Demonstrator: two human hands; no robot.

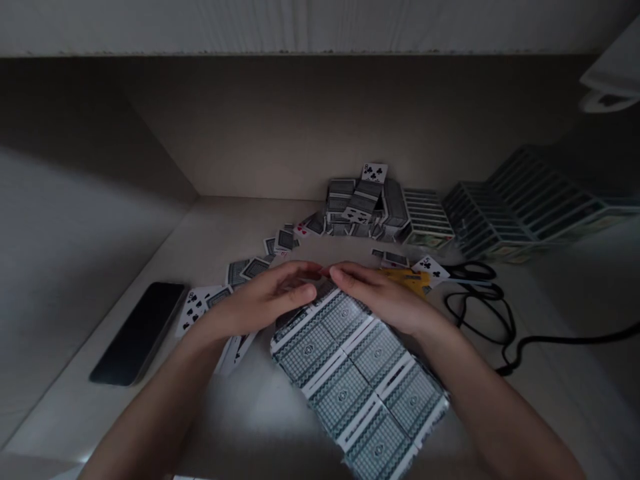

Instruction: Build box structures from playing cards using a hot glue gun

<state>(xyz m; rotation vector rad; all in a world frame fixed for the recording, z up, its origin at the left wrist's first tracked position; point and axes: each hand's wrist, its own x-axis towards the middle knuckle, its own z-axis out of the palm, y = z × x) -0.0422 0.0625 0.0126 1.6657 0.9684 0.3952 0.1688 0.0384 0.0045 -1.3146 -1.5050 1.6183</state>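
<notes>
A panel of joined playing cards [343, 396], blue-grey patterned backs up, slants from the middle toward the bottom of the view. My left hand [267, 297] curls around its far left corner, thumb on the near side, fingers bent beyond. Across the far right edge lies my right hand [383, 293], its fingers wrapped over the cards and its fingertips almost meeting the left ones. What sits under the fingertips is hidden. Beside my left wrist are loose cards, among them an eight of spades [191, 310]. A yellow tool [413, 280], partly covered, lies beyond my right hand.
A dark phone [139, 333] lies at left. Black-handled scissors [470, 271] and a black cable [565, 340] are at right. Stacked cards [367, 200] stand by the back wall, near slatted card structures [500, 207]. Overhead runs a pale shelf edge [310, 33].
</notes>
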